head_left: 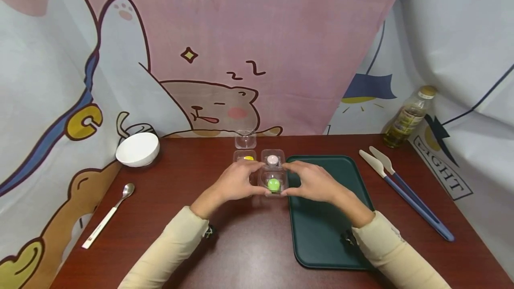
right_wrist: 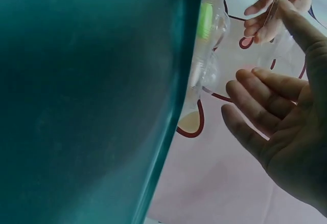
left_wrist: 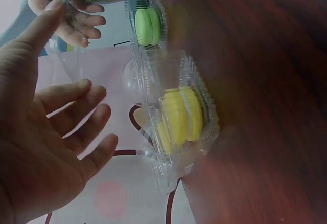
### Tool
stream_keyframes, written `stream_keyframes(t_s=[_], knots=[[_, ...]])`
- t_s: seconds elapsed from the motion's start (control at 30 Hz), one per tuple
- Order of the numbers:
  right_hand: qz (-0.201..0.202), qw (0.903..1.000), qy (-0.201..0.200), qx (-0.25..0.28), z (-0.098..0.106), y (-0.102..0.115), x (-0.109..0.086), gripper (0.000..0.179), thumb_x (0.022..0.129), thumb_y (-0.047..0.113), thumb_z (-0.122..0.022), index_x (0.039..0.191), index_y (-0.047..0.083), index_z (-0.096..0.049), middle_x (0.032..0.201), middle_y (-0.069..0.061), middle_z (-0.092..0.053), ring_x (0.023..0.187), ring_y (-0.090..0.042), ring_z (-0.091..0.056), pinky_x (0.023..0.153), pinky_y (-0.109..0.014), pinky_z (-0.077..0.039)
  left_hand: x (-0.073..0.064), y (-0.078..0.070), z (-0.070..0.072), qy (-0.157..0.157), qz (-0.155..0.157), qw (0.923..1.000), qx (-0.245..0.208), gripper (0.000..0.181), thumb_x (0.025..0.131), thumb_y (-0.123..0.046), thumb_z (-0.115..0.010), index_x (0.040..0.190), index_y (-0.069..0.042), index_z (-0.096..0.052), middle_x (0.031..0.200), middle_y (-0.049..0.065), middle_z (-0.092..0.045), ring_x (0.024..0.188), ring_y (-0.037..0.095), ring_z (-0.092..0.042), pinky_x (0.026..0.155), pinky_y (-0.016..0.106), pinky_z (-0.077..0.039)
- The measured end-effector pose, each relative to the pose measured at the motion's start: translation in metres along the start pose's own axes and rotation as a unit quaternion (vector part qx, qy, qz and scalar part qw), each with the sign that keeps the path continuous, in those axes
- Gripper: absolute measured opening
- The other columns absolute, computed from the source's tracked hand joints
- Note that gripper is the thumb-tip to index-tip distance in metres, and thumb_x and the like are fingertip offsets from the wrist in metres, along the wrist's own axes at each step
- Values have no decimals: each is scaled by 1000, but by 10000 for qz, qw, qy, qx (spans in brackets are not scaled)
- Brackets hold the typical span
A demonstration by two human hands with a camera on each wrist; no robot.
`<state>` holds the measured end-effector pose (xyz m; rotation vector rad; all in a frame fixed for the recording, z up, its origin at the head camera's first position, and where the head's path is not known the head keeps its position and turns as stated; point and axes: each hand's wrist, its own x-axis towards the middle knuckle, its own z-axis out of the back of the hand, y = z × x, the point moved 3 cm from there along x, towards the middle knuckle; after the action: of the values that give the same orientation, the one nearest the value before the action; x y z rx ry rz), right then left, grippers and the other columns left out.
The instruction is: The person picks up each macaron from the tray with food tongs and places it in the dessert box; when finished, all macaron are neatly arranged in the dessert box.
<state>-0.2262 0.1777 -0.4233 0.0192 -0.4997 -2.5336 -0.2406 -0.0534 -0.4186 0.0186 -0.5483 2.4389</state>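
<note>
Both hands hold a clear plastic lid point(head_left: 273, 174) by its opposite edges. My left hand point(head_left: 234, 181) grips it from the left with thumb and fingers; my right hand point(head_left: 315, 181) does so from the right. Through the lid in the head view shows a green macaron point(head_left: 274, 185), which sits in a clear box. Behind it lies a pale pink macaron point(head_left: 272, 160) in another clear compartment. To the left, a yellow macaron point(left_wrist: 176, 116) rests in a clear box, partly hidden by the left hand in the head view. A clear flap point(head_left: 246, 139) extends behind that box.
A dark green tray point(head_left: 321, 240) lies right of the boxes, under the right forearm. Beyond it are blue-handled tongs point(head_left: 413, 200) and an oil bottle point(head_left: 407, 119). On the left are a white bowl point(head_left: 138, 150) and a spoon point(head_left: 108, 216). Printed cloth hangs behind the table.
</note>
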Motion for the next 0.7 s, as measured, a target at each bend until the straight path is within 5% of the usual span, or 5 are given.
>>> stream_keyframes(t_s=[0.1, 0.27, 0.7], knots=[[-16, 9998, 25, -204, -4, -2, 0, 84, 80, 64, -76, 145, 14, -57, 138, -7, -64, 122, -27, -64, 89, -48, -58, 2, -2, -3, 64, -16, 9991, 425, 85, 74, -64, -81, 138, -10, -64, 130, 9, -66, 122, 26, -58, 105, 45, -49], [-33, 9992, 62, -388, -8, -4, 1, 82, 79, 63, -78, 143, 15, -59, 139, -10, -63, 127, -29, -61, 91, -51, -57, 6, -3, -9, 137, -25, 9949, 997, 84, 72, -67, -81, 134, -13, -67, 117, 5, -64, 111, 23, -53, 100, 40, -47], [-27, 9966, 85, -823, -17, -5, 9, 78, 77, 59, -82, 138, 13, -63, 128, -9, -66, 115, -27, -65, 87, -47, -58, 15, -1, -20, 374, -37, 9856, 1646, 79, 72, -71, -79, 128, -16, -71, 113, 1, -62, 108, 21, -48, 100, 40, -45]])
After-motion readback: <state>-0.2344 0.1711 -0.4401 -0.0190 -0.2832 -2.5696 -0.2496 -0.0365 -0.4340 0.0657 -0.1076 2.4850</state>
